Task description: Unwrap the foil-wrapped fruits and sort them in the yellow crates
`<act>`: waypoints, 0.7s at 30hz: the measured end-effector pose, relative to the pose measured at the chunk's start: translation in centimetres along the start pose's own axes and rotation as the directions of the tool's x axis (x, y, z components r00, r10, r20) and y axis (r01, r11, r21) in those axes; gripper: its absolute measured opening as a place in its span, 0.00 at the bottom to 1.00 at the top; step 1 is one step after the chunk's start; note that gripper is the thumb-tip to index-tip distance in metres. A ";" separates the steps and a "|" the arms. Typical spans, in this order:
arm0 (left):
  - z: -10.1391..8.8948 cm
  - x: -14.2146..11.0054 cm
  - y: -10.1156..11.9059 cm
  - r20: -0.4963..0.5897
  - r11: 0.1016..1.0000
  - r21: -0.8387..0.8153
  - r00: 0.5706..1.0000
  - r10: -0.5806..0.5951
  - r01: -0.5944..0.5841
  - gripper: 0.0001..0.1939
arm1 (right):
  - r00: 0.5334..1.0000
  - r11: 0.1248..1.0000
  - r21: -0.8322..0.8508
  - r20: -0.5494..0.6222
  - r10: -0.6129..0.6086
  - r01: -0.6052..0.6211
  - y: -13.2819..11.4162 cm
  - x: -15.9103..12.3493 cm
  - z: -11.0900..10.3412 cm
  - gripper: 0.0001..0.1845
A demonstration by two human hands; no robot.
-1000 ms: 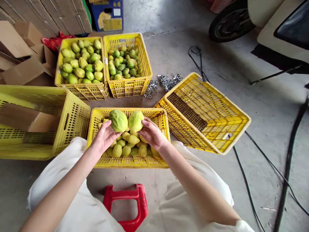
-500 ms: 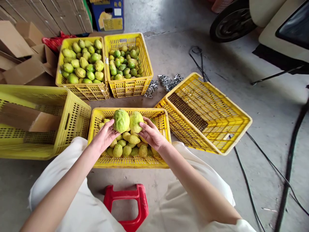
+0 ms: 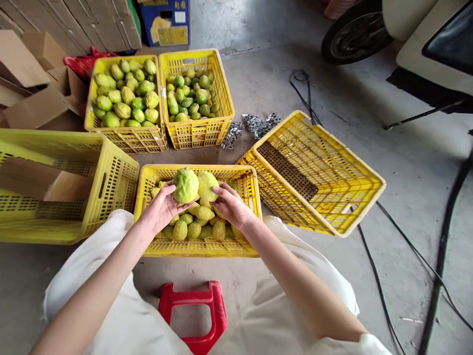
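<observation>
My left hand (image 3: 160, 209) is closed round a large, bumpy yellow-green citrus fruit (image 3: 185, 185), thumb on its side and fingers underneath. In my right hand (image 3: 233, 204) is a second, paler yellow citrus fruit (image 3: 207, 186), held between thumb and fingers. The two fruits are side by side, touching or nearly so. Both hands are above a yellow plastic crate (image 3: 199, 252) between my knees. Inside that crate lies a heap of smaller yellow-green citrus fruits (image 3: 204, 213), partly hidden by my hands.
Two yellow crates of fruit (image 3: 127, 96) (image 3: 194, 98) stand behind. A tilted yellow crate (image 3: 314, 172) is at right, and a larger crate (image 3: 111, 182) with cardboard inside at left. A red stool (image 3: 218, 315) is below me. Black cables (image 3: 439, 261) and a vehicle wheel (image 3: 354, 34) lie right.
The citrus fruit in my left hand has turned slightly. Both hands stay in almost the same place, still holding their fruits.
</observation>
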State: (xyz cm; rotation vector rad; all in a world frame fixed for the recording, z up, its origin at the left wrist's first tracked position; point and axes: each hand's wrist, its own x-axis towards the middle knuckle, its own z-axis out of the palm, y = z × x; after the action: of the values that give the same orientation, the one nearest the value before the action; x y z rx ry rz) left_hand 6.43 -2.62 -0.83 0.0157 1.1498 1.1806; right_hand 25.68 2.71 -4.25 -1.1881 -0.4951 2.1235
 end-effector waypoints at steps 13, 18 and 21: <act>-0.1 0.3 -1.2 -0.085 1.000 -0.028 0.996 -0.016 0.014 0.13 | 0.999 0.997 0.064 -0.013 -0.048 0.049 -0.3 0.4 -0.4 0.23; 0.0 0.2 -1.1 -0.071 0.997 -0.070 0.997 -0.025 0.020 0.12 | 0.994 0.994 0.035 -0.043 -0.099 0.101 -0.5 0.3 -0.3 0.23; 0.3 0.1 -0.8 -0.098 0.993 -0.114 0.995 0.003 -0.014 0.14 | 0.993 0.992 0.063 -0.043 -0.108 0.111 -0.6 0.3 -0.2 0.25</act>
State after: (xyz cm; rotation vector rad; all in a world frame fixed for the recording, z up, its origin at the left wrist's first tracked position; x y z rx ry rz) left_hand 7.25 -2.71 -1.23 -0.1266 1.1665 1.2649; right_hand 25.96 3.36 -4.22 -1.1382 -0.4593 2.0043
